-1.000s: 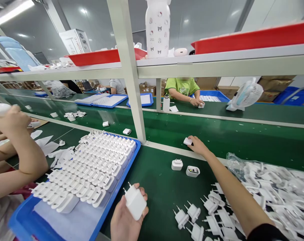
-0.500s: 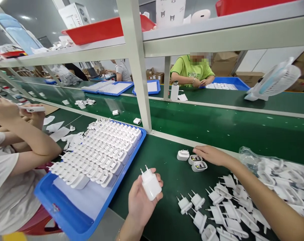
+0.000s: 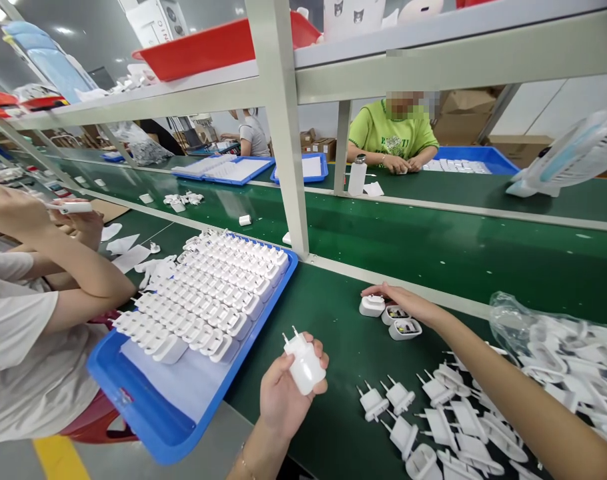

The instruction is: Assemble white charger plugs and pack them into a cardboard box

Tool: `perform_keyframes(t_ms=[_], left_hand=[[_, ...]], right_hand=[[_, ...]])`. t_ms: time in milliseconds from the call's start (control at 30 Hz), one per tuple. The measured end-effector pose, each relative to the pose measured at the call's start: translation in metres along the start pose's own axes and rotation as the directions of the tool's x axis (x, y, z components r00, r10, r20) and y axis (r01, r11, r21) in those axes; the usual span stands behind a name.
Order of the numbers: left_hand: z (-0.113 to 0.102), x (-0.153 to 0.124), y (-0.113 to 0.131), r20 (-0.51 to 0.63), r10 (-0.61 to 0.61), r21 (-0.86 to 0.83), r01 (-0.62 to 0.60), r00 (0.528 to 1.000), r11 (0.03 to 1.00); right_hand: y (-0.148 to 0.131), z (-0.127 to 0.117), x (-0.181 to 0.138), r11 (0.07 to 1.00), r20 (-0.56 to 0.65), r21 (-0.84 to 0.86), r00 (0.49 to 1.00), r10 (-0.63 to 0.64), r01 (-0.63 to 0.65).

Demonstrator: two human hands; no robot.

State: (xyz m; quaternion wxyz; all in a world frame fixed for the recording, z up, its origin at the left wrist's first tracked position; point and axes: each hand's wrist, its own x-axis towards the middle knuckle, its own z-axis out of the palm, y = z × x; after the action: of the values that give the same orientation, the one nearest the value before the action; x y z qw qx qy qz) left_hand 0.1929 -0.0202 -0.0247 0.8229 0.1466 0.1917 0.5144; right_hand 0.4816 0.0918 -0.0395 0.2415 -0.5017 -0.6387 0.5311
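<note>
My left hand (image 3: 286,400) is closed around a white two-pin charger (image 3: 306,369), its pins pointing up and away. Out over the green bench, my right hand (image 3: 401,298) has its fingers stretched, the tips at the top of a standing white charger (image 3: 371,307); whether they touch it I cannot tell. Beside that charger are two open charger housings (image 3: 405,329) with parts showing inside. Nearer me lies a scatter of white plug covers with pins (image 3: 438,427), partly behind my right forearm.
A blue tray (image 3: 158,448) on the left holds rows of white chargers. At the right is a clear plastic bag (image 3: 513,313) of white casings. A shelf post (image 3: 283,133) rises beyond the tray. One co-worker's arm (image 3: 91,267) is at the left; another person (image 3: 393,137) sits opposite.
My right hand has shifted left from the open housings to the standing charger. My left hand still holds its charger. The whole view has swung slightly.
</note>
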Motion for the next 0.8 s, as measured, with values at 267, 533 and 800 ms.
perform_keyframes(t_ms=[267, 533, 800], left_hand=[[0.000, -0.009, 0.001, 0.044, 0.073, 0.125, -0.078, 0.996, 0.989], [-0.018, -0.077, 0.091, -0.118, 0.685, 0.713, -0.418, 0.719, 0.562], [-0.103, -0.099, 0.142, -0.336, 0.813, 0.934, 0.056, 0.475, 0.353]], right_hand=[[0.001, 0.010, -0.002, 0.984, 0.029, 0.119, 0.991, 0.128, -0.131], [0.000, 0.027, -0.005, 0.981, -0.062, 0.126, 0.985, 0.158, -0.150], [0.001, 0.025, -0.006, 0.976, -0.049, 0.094, 0.979, 0.200, -0.195]])
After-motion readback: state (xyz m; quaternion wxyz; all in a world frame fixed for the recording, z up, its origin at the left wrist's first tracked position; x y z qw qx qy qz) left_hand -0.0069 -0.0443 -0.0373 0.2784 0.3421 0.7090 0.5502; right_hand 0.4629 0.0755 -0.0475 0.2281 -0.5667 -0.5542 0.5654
